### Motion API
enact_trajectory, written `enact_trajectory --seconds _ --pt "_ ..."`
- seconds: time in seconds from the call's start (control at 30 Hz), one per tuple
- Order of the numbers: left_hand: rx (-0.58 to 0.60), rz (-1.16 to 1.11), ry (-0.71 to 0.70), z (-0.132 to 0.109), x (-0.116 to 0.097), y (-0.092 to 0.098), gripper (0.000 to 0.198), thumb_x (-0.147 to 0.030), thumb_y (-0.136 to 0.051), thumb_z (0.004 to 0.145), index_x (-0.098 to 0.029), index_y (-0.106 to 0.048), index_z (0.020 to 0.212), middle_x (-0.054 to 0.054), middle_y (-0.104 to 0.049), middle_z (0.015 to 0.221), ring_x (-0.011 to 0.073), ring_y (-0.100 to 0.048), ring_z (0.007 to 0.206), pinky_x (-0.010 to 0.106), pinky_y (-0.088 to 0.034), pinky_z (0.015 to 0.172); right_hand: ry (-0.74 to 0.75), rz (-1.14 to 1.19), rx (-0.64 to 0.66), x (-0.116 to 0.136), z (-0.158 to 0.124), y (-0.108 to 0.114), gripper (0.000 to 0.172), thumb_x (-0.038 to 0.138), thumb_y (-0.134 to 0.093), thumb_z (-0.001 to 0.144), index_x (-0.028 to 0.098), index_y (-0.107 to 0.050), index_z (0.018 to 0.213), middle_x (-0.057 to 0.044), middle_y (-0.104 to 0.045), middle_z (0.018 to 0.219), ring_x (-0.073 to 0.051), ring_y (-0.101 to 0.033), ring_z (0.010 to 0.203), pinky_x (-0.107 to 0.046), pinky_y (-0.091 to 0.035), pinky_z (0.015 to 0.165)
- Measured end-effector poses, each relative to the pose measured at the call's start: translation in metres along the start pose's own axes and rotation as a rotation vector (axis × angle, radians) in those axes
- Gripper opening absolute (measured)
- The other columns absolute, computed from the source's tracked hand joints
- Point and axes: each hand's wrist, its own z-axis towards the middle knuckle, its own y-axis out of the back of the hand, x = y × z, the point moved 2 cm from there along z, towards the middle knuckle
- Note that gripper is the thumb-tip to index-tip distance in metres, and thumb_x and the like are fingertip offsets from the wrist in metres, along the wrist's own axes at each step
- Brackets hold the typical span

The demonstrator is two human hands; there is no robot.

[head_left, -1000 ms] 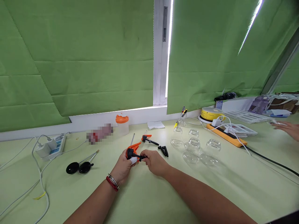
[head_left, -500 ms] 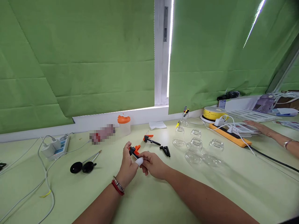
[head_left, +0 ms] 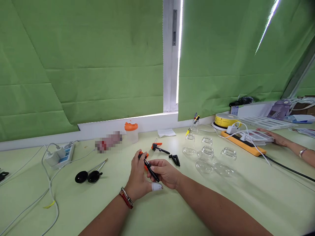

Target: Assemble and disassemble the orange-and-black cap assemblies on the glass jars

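Observation:
My left hand (head_left: 140, 178) curls its fingers round the upper end of an orange-and-black tool (head_left: 154, 173) that looks like a small bar clamp. A white wrap covers the left thumb, which sticks out toward the right. My right hand (head_left: 167, 172) is closed on the same tool's black part from the right side. The fingers hide much of its orange portion. Just beyond the hands lies a similar orange-and-black tool (head_left: 159, 148). Several short black pieces (head_left: 174, 160) rest to the right of it.
Several clear glass jars (head_left: 206, 159) stand at right, before an orange power strip (head_left: 242, 143). An orange-lidded cup (head_left: 131, 132) is at the back. Black ladle-like utensils (head_left: 87, 176), white cables (head_left: 50, 183) and a socket block (head_left: 62, 155) lie left. Another person's hand (head_left: 275, 136) touches stacked papers.
The tool has turned so its black shaft points down toward me at right. My left thumb has moved off it and outward. The right hand has shifted its grip along the tool.

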Motion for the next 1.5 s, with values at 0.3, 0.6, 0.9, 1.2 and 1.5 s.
enact_trajectory --seconds 0.3,0.6,0.9,1.2,1.5 --pt "0.020 0.092 0.056 -0.001 -0.011 0.001 0.108 -0.036 -0.076 0.045 -0.018 -0.023 0.137 0.018 -0.005 0.144 0.0402 -0.013 0.132 0.055 -0.033 0.096 -0.039 0.030 0.022 -0.003 0.000 -0.003 0.040 0.030 -0.069 0.071 0.014 -0.057 0.106 -0.002 -0.062 0.068 -0.010 -0.054 0.055 -0.026 -0.040 0.060" --pt "0.018 0.194 -0.012 0.001 -0.013 0.002 0.106 -0.036 -0.071 0.044 -0.018 -0.025 0.137 0.017 -0.024 0.136 0.0402 -0.024 0.126 0.054 -0.028 0.099 -0.046 0.087 0.062 -0.012 0.002 0.001 0.037 0.031 -0.069 0.071 0.014 -0.058 0.102 -0.003 -0.062 0.070 -0.010 -0.054 0.055 -0.025 -0.039 0.059" --pt "-0.053 0.119 0.044 0.004 -0.020 0.006 0.095 -0.039 -0.072 0.048 -0.018 -0.032 0.132 0.013 -0.047 0.120 0.0330 -0.045 0.109 0.044 -0.037 0.093 -0.077 0.051 0.126 -0.005 0.001 0.002 0.039 0.034 -0.071 0.069 0.012 -0.061 0.100 -0.007 -0.065 0.084 -0.010 -0.059 0.063 -0.024 -0.042 0.063" --pt "0.084 -0.077 0.229 0.005 -0.027 0.025 0.099 -0.037 -0.079 0.043 -0.026 -0.037 0.132 0.007 -0.058 0.099 0.0295 -0.053 0.093 0.038 -0.041 0.078 0.049 -0.633 -0.535 0.027 0.010 0.077 0.022 0.018 -0.059 0.071 0.014 -0.059 0.092 -0.003 -0.063 0.073 -0.008 -0.052 0.051 -0.022 -0.041 0.049" --pt "0.544 -0.712 0.696 0.000 -0.036 0.021 0.064 -0.034 -0.068 0.061 -0.025 -0.045 0.120 0.001 -0.056 0.074 0.0163 -0.054 0.060 0.026 -0.039 0.053 0.106 -1.461 -0.317 0.031 0.005 0.077 0.019 0.017 -0.055 0.073 0.021 -0.071 0.081 -0.004 -0.066 0.085 -0.016 -0.058 0.075 -0.025 -0.040 0.065"
